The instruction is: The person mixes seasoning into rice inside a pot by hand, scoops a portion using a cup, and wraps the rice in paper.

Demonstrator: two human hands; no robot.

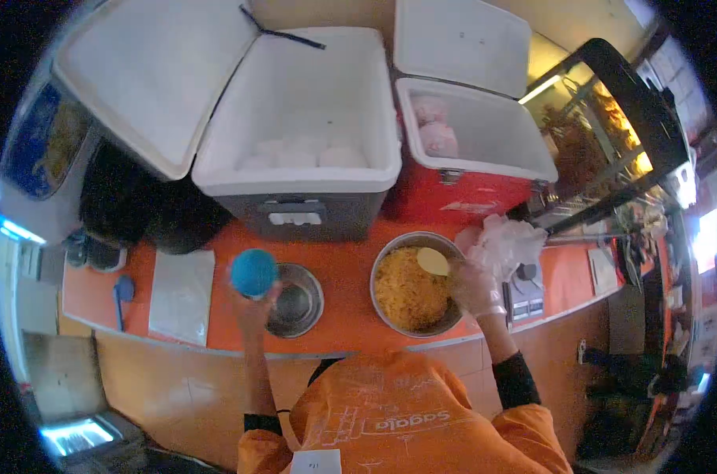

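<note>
My left hand is closed around a blue cup, whose round face points up at the camera; what is inside I cannot tell. Beside it on the orange counter stands a round metal bowl, which looks to have clear liquid in it. In a thin clear plastic glove, my right hand grips a cream-coloured serving spoon. The spoon's head is over a large metal pot filled with orange-yellow rice. My right fingers are partly hidden by the glove's glare and blur.
Behind the pots stand an open grey cooler with white bundles and an open red cooler with pinkish wrapped bundles. Crumpled plastic bags and a small scale lie right. White sheets and a blue utensil lie left.
</note>
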